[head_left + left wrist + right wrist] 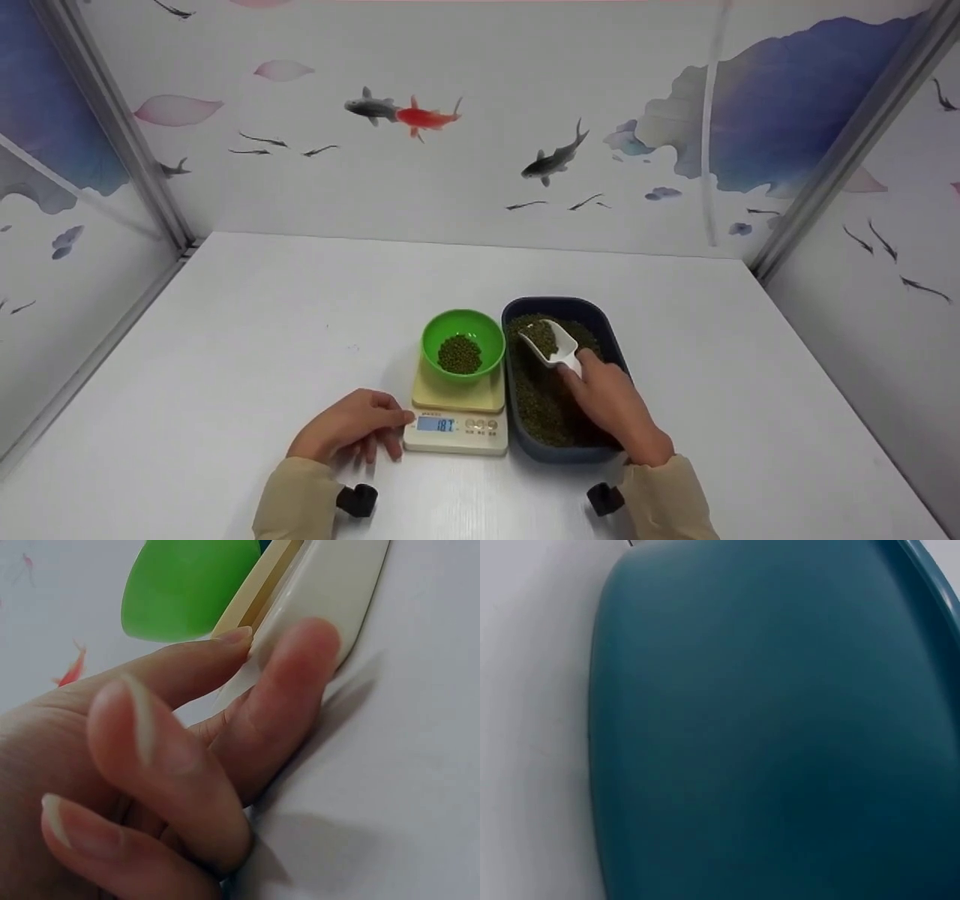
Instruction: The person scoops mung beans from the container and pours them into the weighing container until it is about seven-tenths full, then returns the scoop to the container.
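Observation:
My right hand (pixel 619 401) grips the handle of a white scoop (pixel 564 345) over the dark blue tub (pixel 615 352). Small green beans, like mung beans (pixel 538 336), lie in the scoop, and more fill the tub below. To the left, a green bowl (pixel 491 337) with some beans at its bottom sits on a kitchen scale (pixel 457 444). The lit display shows digits that look like 187. My left hand (pixel 349 424) touches the scale's left front edge with its fingers loosely bent. In the right wrist view only the tub's outer wall (pixel 765 705) shows.
The tub stands right beside the scale on a white table (pixel 300 300). White panels (pixel 465 187) printed with fish and petals enclose the table at the back and sides. Black wrist mounts (pixel 358 500) sit at both sleeves.

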Demonstrator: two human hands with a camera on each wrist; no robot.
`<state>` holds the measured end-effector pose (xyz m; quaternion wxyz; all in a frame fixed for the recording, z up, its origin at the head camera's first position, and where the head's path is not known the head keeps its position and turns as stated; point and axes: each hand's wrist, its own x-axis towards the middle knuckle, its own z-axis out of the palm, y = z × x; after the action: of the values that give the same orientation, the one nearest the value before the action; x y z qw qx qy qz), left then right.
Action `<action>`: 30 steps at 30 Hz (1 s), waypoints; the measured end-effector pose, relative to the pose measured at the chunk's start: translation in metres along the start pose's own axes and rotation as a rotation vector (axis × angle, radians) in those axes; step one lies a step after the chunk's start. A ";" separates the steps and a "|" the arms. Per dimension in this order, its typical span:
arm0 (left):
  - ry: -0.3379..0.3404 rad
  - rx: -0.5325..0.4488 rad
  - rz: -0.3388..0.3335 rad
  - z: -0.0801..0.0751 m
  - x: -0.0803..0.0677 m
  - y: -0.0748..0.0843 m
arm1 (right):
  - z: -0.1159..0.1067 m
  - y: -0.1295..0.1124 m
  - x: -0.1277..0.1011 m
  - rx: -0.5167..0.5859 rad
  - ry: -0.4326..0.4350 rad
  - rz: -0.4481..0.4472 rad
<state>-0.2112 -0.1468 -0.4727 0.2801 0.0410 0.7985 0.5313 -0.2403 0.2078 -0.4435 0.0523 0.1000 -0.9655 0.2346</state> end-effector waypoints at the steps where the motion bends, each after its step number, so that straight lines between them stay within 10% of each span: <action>1: -0.002 -0.002 -0.001 0.000 0.000 0.000 | 0.000 0.000 0.000 0.002 0.001 -0.001; 30: 0.007 -0.009 0.002 0.001 -0.002 0.001 | -0.008 0.002 0.002 0.102 0.177 -0.042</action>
<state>-0.2097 -0.1465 -0.4712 0.2768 0.0388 0.7972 0.5352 -0.2422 0.2131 -0.4369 0.1373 0.1017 -0.9415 0.2904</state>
